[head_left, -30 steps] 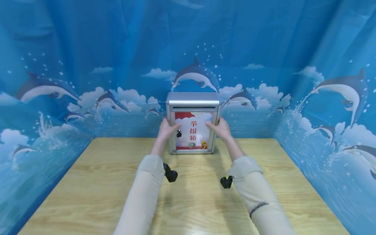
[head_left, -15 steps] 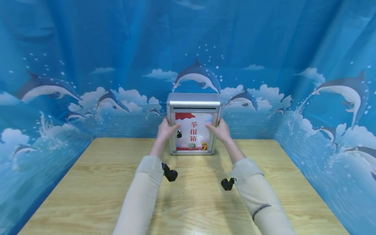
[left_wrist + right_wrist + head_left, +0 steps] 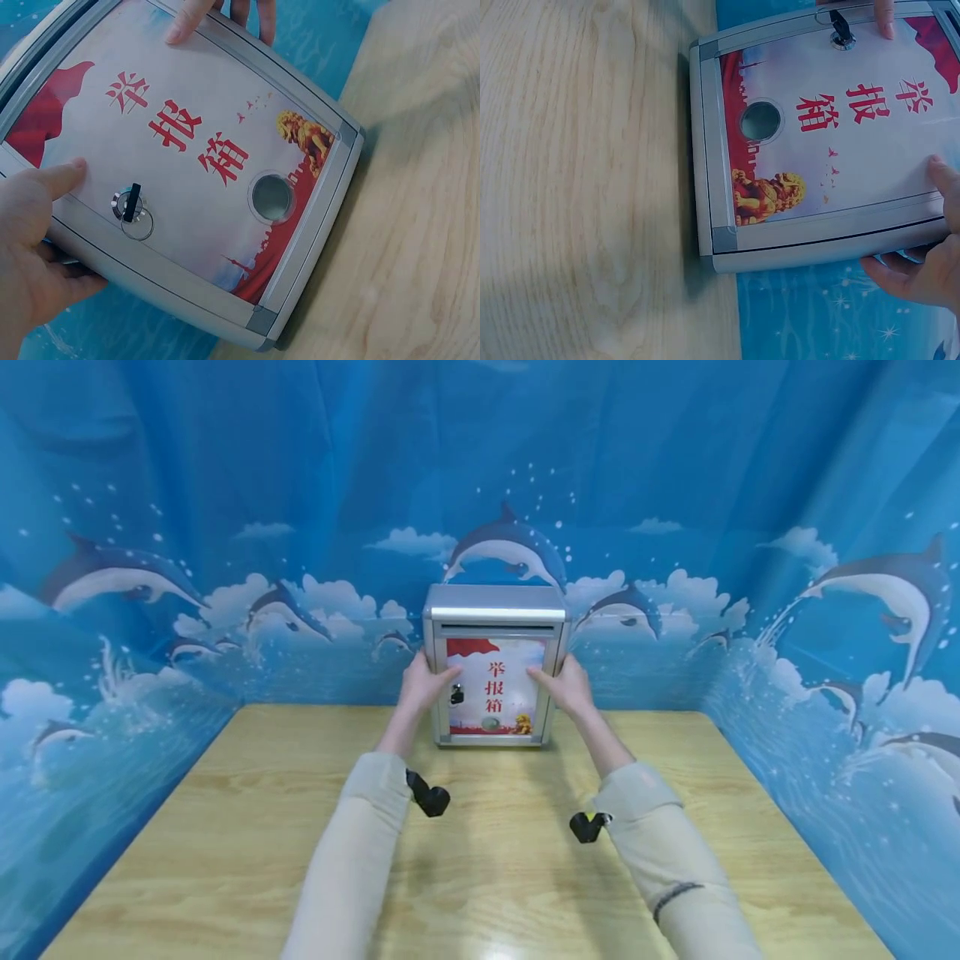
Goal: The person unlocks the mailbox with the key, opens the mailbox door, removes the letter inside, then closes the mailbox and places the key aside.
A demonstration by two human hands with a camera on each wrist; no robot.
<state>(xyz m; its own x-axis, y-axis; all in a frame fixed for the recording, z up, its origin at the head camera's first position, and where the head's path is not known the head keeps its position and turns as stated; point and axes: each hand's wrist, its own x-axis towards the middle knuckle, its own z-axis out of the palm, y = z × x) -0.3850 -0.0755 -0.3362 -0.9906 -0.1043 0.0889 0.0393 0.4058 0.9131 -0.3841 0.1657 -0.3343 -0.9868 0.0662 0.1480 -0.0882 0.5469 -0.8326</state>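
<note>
While a blue dolphin-print curtain (image 3: 480, 443) is hung along the far and side edges, the foreground is filled by a wood-grain tabletop (image 3: 285, 827). Pale sleeves (image 3: 348, 852) are extended across it from the near edge.

Silver box (image 3: 495, 665): stood upright, or very nearly, just in from the far edge, about midway between the far corners. Whether its base is borne by the tabletop or held just above cannot be told.

Front panel (image 3: 172, 157): shut, printed with red characters (image 3: 176, 124).

Hands: both clamped on the box, its left side gripped by the left hand (image 3: 422, 683), its right by the right hand (image 3: 570, 685); thumbs laid on the panel, fingers wrapped round the sides, partly hidden. Progress, as judged: two-sided grip fully made, letting go not yet done; any settling of the base left uncertain.

Black wrist devices (image 3: 430, 797): carried at both cuffs, well apart from the box.

Slot (image 3: 498, 631): cut above the panel.

Round window (image 3: 760, 121): set low in the panel.

Lock (image 3: 843, 40): fitted near the panel's left edge, just below the left thumb.

Key (image 3: 133, 202): apparently seated in the lock, touched by neither hand; opening judged not begun.
</note>
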